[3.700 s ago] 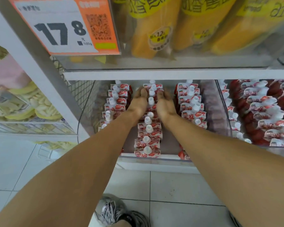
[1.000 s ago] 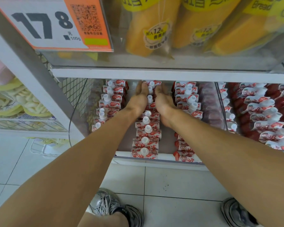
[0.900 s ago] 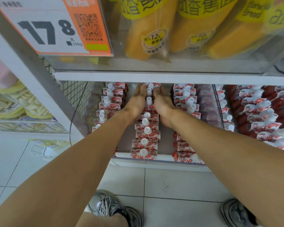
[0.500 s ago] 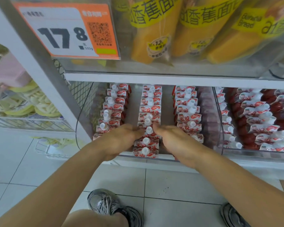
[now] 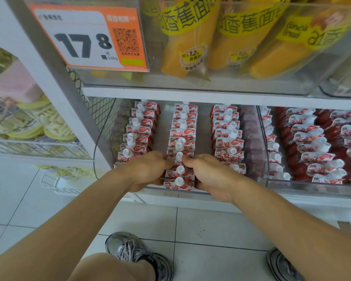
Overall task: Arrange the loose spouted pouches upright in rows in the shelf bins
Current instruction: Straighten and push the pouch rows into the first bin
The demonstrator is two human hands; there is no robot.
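Observation:
A clear shelf bin [image 5: 98, 157] holds three upright rows of white-and-red spouted pouches: a left row [image 5: 139, 128], a middle row [image 5: 183, 130] and a right row [image 5: 227, 136]. My left hand [image 5: 148, 169] and my right hand [image 5: 210, 175] are at the bin's front, one on each side of the middle row. Their curled fingers grip the front pouches [image 5: 179, 171] of that row between them. The front ends of the left and right rows are hidden behind my hands.
A second clear bin [image 5: 316, 189] to the right holds more pouches in looser rows. The shelf above carries yellow banana bread bags [image 5: 190, 37] and an orange price tag [image 5: 89, 37]. A wire mesh panel [image 5: 97, 110] stands left. Tiled floor and my shoes lie below.
Both hands slid back from the rear of the middle row to its front end and curled round the front pouches. The middle row now stands straighter.

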